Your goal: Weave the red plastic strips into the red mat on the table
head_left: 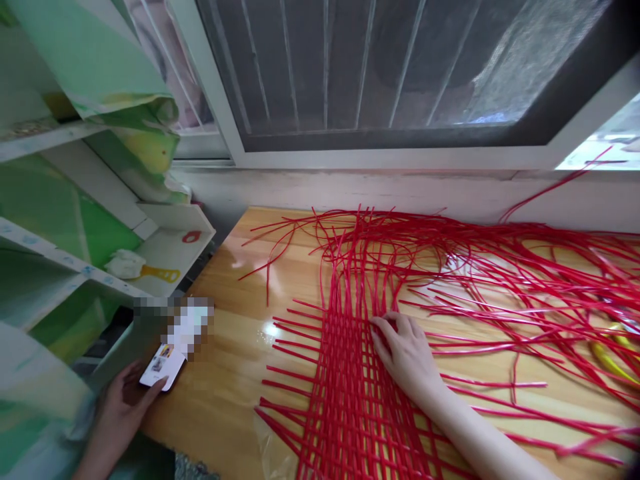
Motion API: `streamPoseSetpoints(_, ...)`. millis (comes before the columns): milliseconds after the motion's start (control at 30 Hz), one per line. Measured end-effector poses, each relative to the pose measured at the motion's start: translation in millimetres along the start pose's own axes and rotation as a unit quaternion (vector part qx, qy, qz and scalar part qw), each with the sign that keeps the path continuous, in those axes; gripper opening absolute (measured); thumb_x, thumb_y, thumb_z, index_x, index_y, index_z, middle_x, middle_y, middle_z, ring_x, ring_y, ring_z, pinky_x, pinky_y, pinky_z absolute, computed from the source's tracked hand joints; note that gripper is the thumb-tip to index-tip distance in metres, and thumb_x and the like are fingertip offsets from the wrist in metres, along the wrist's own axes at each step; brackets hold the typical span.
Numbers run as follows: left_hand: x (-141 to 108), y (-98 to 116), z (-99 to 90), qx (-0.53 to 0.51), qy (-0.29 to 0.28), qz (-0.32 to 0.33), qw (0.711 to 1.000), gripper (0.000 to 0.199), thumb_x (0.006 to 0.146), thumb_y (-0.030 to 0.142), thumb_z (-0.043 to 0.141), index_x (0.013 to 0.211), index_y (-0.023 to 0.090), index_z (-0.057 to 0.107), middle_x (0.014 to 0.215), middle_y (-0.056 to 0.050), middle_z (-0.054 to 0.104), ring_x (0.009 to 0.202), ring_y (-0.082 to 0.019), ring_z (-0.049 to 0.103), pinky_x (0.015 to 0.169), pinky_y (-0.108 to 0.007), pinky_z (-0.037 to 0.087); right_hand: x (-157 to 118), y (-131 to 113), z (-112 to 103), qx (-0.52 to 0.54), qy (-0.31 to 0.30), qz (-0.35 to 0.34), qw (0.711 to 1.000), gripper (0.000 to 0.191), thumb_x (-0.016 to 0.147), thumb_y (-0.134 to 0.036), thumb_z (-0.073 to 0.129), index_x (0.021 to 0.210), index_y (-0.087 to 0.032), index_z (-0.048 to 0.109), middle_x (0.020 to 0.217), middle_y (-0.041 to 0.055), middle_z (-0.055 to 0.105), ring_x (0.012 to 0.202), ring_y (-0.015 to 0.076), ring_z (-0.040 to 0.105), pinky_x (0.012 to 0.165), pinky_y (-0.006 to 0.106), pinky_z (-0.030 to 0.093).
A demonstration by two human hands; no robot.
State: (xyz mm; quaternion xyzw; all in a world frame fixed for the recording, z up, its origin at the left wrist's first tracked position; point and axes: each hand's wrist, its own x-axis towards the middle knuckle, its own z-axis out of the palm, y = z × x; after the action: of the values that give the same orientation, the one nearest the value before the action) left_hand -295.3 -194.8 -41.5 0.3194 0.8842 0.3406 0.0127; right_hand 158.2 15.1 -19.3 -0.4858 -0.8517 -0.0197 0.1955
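A phone (165, 365) with a lit, partly blurred-out screen is in my left hand (120, 407), its thumb on the lower edge, at the left side of the table. Red strips woven into an open lattice (345, 380) lie on the wooden table. My right hand (405, 350) rests on the upper right part of the weave, thumb and fingers drawn together at a strip; whether they grip it is hidden. Loose strip ends stick out on both sides and at the top of the weave.
Many long loose red strips (500, 247) spread along the wall side of the table (225, 280). Yellow-handled scissors (617, 353) lie at the right edge. A shelf (65, 263) with a yellow-handled tool (160, 273) stands at left. A window (375, 160) is behind the table.
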Motion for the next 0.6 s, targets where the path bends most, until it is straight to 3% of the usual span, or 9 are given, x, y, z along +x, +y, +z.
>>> streamPoseSetpoints(100,0,-6,-3.5,-0.042,-0.044,-0.023,0.998,0.079,0.042,0.068,0.061,0.104,0.022,0.046,0.105,-0.005,0.055,0.099,-0.027,0.054,0.089,-0.041,0.043,0,1,0,0.0,0.002,-0.004,1.0,0.026,0.082,-0.029,0.044,0.101,-0.019,0.058,0.095,0.0092,0.05,0.09,0.0218,0.045,0.077,0.035,0.039)
streamPoseSetpoints(300,-1,1,-6.5,-0.015,-0.044,-0.05,0.998,0.076,0.042,0.063,0.065,0.103,0.023,0.045,0.104,-0.004,0.056,0.1,-0.029,0.054,0.09,-0.042,0.042,0,2,1,0.0,0.007,-0.004,1.0,0.026,0.082,-0.028,0.044,0.101,-0.019,0.058,0.094,0.009,0.051,0.09,0.0218,0.046,0.076,0.034,0.04)
streamPoseSetpoints(600,-2,-1,-8.0,-0.061,-0.061,-0.057,0.995,0.076,0.051,0.061,0.059,0.11,0.018,0.042,0.11,-0.009,0.049,0.107,-0.029,0.048,0.095,-0.044,0.037,0,4,4,0.0,0.017,-0.015,1.0,0.026,0.082,-0.029,0.043,0.101,-0.02,0.058,0.093,0.0091,0.051,0.088,0.0221,0.047,0.075,0.036,0.04)
